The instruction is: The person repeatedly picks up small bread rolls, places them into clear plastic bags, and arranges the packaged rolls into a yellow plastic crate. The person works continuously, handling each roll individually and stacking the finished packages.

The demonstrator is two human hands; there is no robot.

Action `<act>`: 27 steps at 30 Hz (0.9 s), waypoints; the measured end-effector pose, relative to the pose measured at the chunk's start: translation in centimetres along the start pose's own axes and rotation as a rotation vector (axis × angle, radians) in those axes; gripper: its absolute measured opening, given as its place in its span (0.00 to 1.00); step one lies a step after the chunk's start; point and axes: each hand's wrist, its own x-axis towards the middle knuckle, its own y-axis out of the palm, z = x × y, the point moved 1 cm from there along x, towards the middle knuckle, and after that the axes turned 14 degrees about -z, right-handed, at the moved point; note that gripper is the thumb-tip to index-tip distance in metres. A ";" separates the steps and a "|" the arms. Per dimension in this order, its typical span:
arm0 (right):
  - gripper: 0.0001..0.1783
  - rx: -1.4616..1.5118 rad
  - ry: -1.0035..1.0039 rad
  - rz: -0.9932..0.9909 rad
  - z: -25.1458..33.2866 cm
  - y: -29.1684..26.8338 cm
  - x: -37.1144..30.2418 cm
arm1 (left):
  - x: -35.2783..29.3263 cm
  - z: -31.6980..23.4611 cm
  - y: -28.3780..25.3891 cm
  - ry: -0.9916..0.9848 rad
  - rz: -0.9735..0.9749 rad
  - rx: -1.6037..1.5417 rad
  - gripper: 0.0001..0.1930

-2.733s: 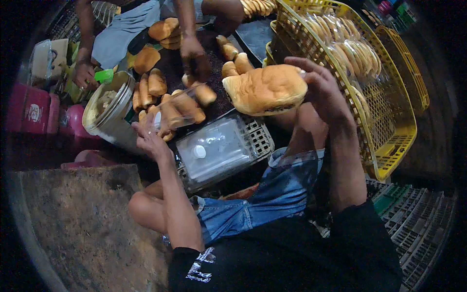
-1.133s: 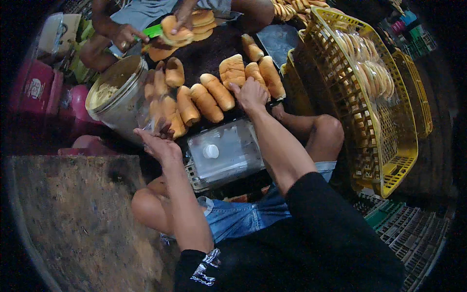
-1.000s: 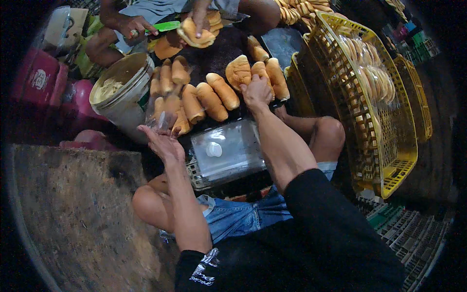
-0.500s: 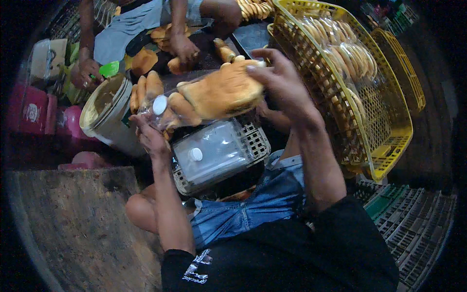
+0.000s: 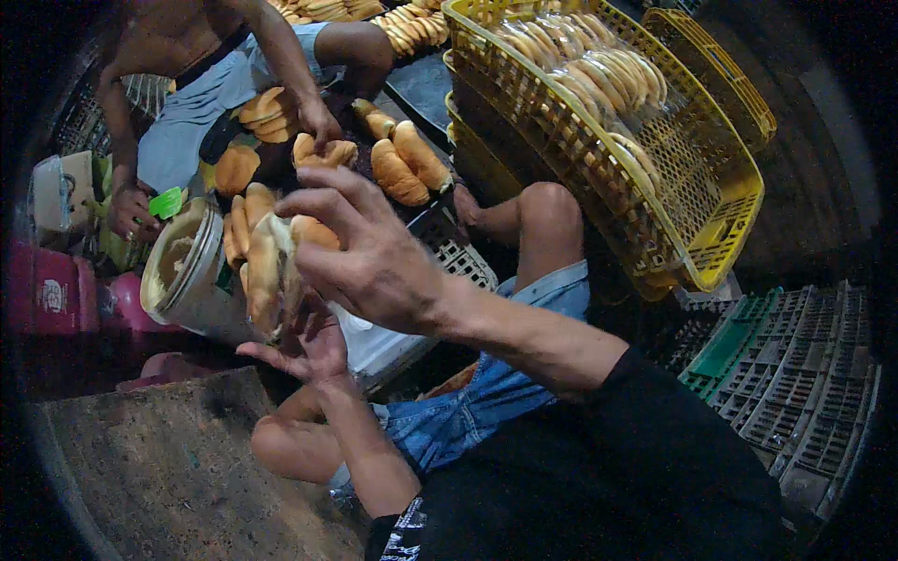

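Note:
In front of me is a cluster of golden bread [image 5: 264, 266] that appears to be in a clear plastic bag, tipped upright. My right hand [image 5: 374, 248] curls its fingers and thumb around the cluster's right side; the exact grip is partly hidden behind the hand. Palm up under the lower end, my left hand [image 5: 313, 348] touches the bread with its thumb and fingers spread. Partly covered by my arms, a white plastic container [image 5: 383, 346] sits on a pale plastic crate [image 5: 468, 262] near my knees.
A co-worker's hand [image 5: 320, 123] touches bread across from me; their other hand is near a green spatula [image 5: 166, 203]. A smeared bucket [image 5: 178, 266] stands left. Yellow crates [image 5: 697, 252] with bagged buns rise at right. A wooden board [image 5: 187, 458] lies lower left.
The bread has swung from lying sideways to upright and moved left. My right hand came left and down with it, and my left hand turned palm up beneath. The view has shifted.

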 end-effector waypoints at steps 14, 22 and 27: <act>0.24 -0.843 0.263 0.410 -7.2 -24.8 6.5 | 4.6 10.0 1.1 -0.449 0.385 1.771 0.31; 0.31 -0.628 0.553 0.661 -24.8 -35.5 0.1 | 4.3 6.1 -12.9 -0.612 0.309 2.477 0.27; 0.19 -0.465 0.559 0.772 -13.3 -19.9 2.4 | 1.4 7.3 -7.3 -0.391 0.176 2.049 0.22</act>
